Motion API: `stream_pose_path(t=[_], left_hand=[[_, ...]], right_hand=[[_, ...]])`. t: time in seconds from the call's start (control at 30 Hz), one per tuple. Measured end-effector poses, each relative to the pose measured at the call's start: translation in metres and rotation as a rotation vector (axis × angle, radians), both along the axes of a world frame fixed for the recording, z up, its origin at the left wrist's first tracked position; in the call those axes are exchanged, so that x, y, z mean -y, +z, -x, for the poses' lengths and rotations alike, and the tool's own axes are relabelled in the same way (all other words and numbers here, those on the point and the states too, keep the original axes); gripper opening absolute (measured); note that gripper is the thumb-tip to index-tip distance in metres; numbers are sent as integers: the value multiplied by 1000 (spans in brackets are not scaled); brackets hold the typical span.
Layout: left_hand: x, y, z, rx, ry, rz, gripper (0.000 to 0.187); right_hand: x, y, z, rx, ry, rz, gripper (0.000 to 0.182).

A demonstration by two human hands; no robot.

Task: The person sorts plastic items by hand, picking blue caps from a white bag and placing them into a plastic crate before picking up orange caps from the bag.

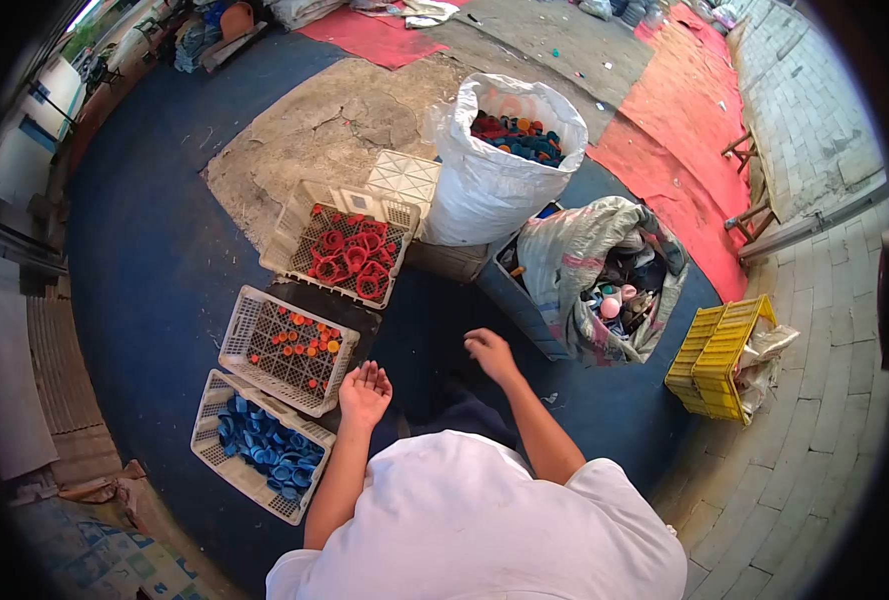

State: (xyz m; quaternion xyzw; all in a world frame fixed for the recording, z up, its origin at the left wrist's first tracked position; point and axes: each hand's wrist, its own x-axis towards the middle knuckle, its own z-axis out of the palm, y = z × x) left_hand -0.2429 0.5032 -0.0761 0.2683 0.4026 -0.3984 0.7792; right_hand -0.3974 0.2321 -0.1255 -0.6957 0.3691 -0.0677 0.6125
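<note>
My left hand (366,395) is palm up with its fingers spread and nothing on it, beside the right end of the middle crate (240,335), which holds orange and red caps (310,335). My right hand (491,354) hangs over the dark floor, fingers slightly curled and apart, left of the grey woven sack (575,240) of mixed items. Red ring-like lids (353,255) lie in the upper crate (285,235). Blue caps (265,445) fill part of the lower crate (205,420). Behind stands a tall white sack (485,190) with blue, red and orange caps.
A yellow crate (707,360) with plastic bags stands at the right by the block wall (815,430). The grey sack rests against a blue-grey bin (525,305). Red sheets (665,170) cover floor at the upper right.
</note>
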Motion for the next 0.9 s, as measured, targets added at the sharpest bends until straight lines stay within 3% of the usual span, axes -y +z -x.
stream_pose_path(t=[0.17, 0.37, 0.53, 0.67, 0.77, 0.9], left_hand=[[58, 6, -24, 17, -57, 3, 22], [131, -17, -68, -26, -155, -15, 20], [247, -33, -123, -42, -362, 17, 21], [337, -29, -171, 116, -556, 38, 24], [386, 8, -196, 246, -678, 97, 29], [424, 17, -219, 410, -846, 94, 33]], right_hand=[[87, 6, 6, 35, -308, -109, 29], [133, 11, -14, 17, -377, -138, 28], [151, 16, -43, 25, -394, -132, 28], [171, 28, -67, -121, -347, 7, 28], [187, 59, -93, -109, -380, 31, 29], [209, 88, -122, -18, -421, 103, 25]])
